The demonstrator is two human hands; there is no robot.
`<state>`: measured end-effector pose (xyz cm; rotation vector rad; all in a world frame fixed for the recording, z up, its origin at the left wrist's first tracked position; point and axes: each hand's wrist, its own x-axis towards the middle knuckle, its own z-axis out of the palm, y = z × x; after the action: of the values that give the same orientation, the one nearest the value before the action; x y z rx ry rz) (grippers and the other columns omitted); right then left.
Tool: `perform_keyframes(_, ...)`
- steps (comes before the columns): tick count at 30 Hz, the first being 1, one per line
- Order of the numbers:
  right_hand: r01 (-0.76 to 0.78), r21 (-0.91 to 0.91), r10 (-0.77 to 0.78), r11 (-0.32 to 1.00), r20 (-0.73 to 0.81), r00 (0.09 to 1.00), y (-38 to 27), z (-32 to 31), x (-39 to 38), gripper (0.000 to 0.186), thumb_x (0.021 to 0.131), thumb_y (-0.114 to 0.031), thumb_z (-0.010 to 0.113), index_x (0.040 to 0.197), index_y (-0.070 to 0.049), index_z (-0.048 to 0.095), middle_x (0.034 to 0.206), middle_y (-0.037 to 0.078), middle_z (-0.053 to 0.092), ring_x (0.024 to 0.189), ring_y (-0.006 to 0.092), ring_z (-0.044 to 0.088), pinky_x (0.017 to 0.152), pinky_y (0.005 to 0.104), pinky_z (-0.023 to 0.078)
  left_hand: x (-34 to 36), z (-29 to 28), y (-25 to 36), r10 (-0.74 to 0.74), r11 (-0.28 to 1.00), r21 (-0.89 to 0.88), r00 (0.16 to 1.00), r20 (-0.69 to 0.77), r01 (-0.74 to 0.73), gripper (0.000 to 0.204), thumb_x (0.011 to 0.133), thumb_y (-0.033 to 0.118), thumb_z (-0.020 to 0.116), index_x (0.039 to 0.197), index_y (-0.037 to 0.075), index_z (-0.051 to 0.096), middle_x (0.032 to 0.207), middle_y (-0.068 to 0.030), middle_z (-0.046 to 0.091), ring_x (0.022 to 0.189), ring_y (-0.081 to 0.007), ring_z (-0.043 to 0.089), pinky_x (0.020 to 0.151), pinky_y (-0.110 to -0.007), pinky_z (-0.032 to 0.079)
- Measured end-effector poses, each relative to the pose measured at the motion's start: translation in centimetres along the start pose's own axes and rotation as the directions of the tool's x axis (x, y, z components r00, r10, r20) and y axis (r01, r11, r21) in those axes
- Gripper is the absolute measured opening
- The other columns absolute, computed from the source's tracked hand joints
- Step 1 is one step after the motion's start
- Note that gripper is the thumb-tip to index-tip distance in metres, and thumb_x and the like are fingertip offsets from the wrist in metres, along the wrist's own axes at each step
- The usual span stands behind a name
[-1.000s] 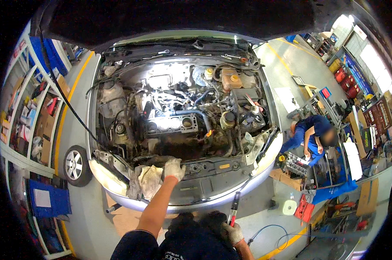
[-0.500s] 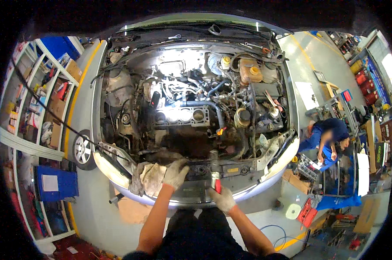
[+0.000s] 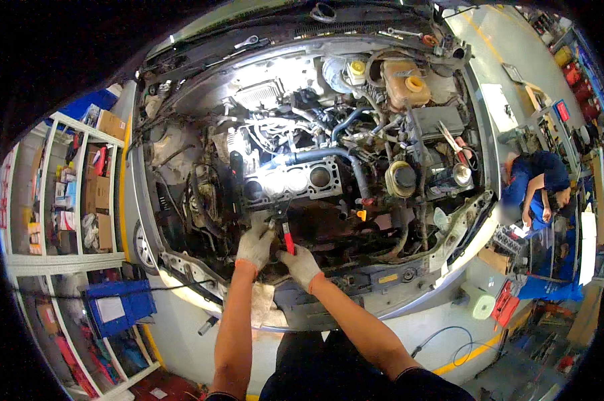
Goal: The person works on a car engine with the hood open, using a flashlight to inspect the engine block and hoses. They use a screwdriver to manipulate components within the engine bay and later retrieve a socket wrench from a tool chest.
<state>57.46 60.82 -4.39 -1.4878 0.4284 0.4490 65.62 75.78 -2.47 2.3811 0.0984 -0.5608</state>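
At the near edge of the block (image 3: 292,190), two gloved hands have come together. Half a second ago both were back at the front panel (image 3: 345,284), the left beside the rag (image 3: 266,302); now they reach past it into the bay, and the red-handled tool (image 3: 288,235) has gone with them. The right hand (image 3: 300,264) is wrapped round the near end of that handle. The left hand (image 3: 255,242) is partly curled, just left of the tool, and I can't tell whether it grips anything. The tool's dark far end points at the block; whether they touch is hidden from me. To my mind, the shift brings the work from the panel to the block's near side.
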Motion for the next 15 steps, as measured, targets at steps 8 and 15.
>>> perform_keyframes(8,-0.04,0.363,0.078,0.931,-0.091,0.993,2.4,2.1,17.7,0.041,0.104,-0.04,0.06,0.099,0.001,0.065,0.074,0.003,0.056,0.063,0.0152,0.051,0.06,0.0365,0.044,19.0,-3.2,5.9,0.068,0.61,0.764,0.974,0.215,-0.211,0.037,0.102,0.033,0.056,0.114,0.004,0.075,0.114,-0.0222,0.075,0.105,-0.0417,0.072,0.095,-0.05,0.058)
perform_keyframes(15,-0.147,0.254,0.184,0.956,-0.127,0.975,-0.9,4.0,26.4,0.048,0.101,-0.035,0.051,0.084,0.007,0.066,0.072,0.018,0.064,0.068,0.0274,0.066,0.069,0.0436,0.052,29.6,-2.0,9.0,-0.069,0.322,0.902,0.943,0.326,-0.288,0.026,0.095,0.018,0.063,0.111,0.01,0.081,0.118,-0.0168,0.077,0.11,-0.0339,0.075,0.092,-0.045,0.061)
